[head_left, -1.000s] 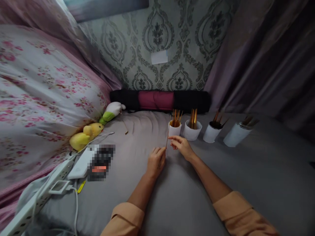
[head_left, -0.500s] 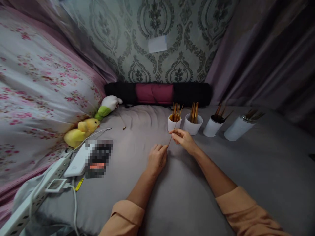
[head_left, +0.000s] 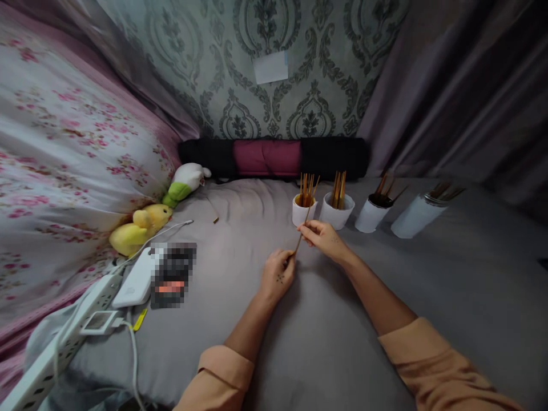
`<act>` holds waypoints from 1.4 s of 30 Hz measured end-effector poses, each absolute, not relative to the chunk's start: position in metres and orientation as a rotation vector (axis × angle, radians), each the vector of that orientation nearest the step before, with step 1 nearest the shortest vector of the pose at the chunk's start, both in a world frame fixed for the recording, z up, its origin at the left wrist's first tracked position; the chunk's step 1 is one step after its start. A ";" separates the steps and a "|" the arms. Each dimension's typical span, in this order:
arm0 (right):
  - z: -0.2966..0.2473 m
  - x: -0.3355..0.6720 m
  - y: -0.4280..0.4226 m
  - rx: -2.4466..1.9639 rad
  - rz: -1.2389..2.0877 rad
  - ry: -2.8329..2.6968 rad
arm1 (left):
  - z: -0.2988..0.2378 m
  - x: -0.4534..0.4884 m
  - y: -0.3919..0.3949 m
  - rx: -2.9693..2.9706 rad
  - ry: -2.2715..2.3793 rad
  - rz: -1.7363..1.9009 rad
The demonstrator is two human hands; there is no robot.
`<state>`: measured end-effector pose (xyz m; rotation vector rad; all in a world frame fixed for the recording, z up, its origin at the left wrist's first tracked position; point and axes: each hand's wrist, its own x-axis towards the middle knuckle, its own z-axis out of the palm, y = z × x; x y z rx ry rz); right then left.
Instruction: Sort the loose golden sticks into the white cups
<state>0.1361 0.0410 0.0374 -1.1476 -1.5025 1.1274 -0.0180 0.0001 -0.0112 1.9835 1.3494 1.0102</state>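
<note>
A thin brown stick (head_left: 298, 242) slants between my hands, pinched by both. My left hand (head_left: 276, 275) is closed around its lower end. The fingertips of my right hand (head_left: 327, 241) grip it higher up, and its upper tip overlaps the front of the leftmost white cup (head_left: 300, 217). That cup holds several upright sticks (head_left: 306, 191). Just beyond my right hand stands a wider white cup (head_left: 338, 220), also with sticks. Farther right are a tilted-looking white cup (head_left: 370, 218) with a dark inside and a taller white container (head_left: 413, 221), both with sticks in them.
Grey fabric (head_left: 240, 251) covers the surface. A black and maroon roll (head_left: 268, 157) lies along the wall. On the left are a yellow plush chick (head_left: 137, 231), a white-and-green plush toy (head_left: 186, 182), a white power bank (head_left: 135, 279), a blurred-out object (head_left: 173, 274) and a power strip (head_left: 64, 342) with cables.
My left hand has turned slightly, showing more of its back and thumb. Both hands have shifted a little to the right, still holding the stick. The view has tilted slightly.
</note>
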 end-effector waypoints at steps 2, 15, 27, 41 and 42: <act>0.038 0.136 0.041 -1.148 1.132 -1.504 | -0.012 -0.017 0.000 1.869 1.326 1.024; 0.033 0.140 0.045 -1.190 1.076 -1.566 | -0.003 -0.010 0.000 1.141 1.126 0.945; 0.039 0.147 0.044 -1.190 1.119 -1.543 | 0.000 -0.013 -0.001 0.718 0.799 0.961; 0.047 0.157 0.046 -1.184 1.063 -1.439 | -0.001 -0.013 0.001 0.641 0.804 0.937; 0.048 0.158 0.046 -1.181 1.057 -1.426 | -0.001 -0.013 0.001 0.640 0.806 0.934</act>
